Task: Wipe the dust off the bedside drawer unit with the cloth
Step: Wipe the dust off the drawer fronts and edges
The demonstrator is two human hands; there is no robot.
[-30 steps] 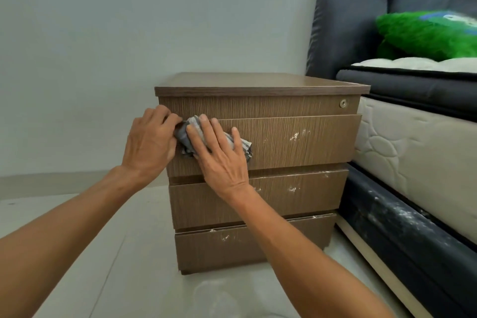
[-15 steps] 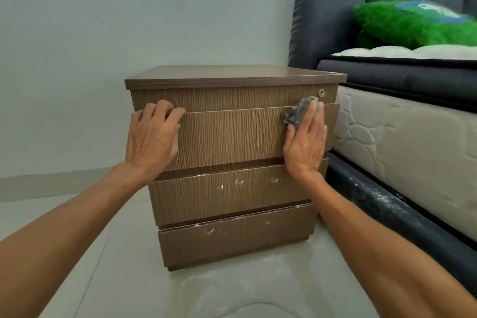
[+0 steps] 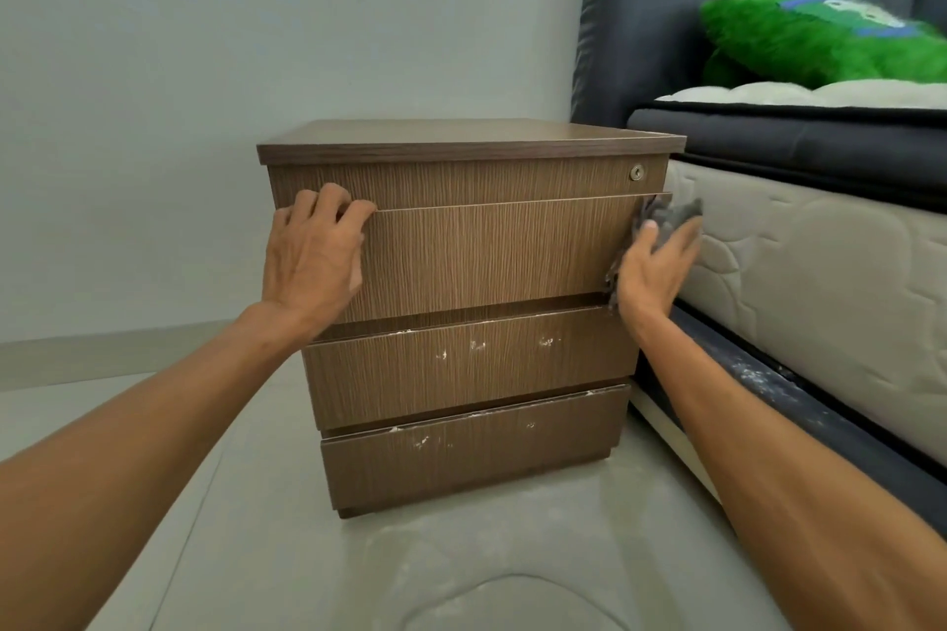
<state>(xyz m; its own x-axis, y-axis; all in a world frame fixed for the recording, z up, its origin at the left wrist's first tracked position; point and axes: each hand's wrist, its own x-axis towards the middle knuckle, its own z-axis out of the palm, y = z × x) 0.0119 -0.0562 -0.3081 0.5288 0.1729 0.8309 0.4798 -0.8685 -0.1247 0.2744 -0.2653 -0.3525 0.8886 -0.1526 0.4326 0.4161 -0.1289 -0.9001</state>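
Note:
The brown wooden bedside drawer unit (image 3: 487, 261) stands on the floor with three drawer fronts below a top strip that has a small lock. White dust specks mark the middle and bottom drawer fronts. My left hand (image 3: 312, 256) grips the upper left corner of the top drawer front. My right hand (image 3: 653, 266) presses a grey cloth (image 3: 671, 215) against the right edge of that same drawer front, and the cloth sticks out above my fingers.
A bed (image 3: 820, 272) with a quilted mattress side and a dark dusty base stands close on the right of the unit. A green pillow (image 3: 820, 41) lies on it before a dark headboard. A pale wall is behind and a light tiled floor (image 3: 410, 553) below.
My right hand has swept the cloth from the left side of the top drawer front across to its right edge. My left hand stays on the drawer's left corner.

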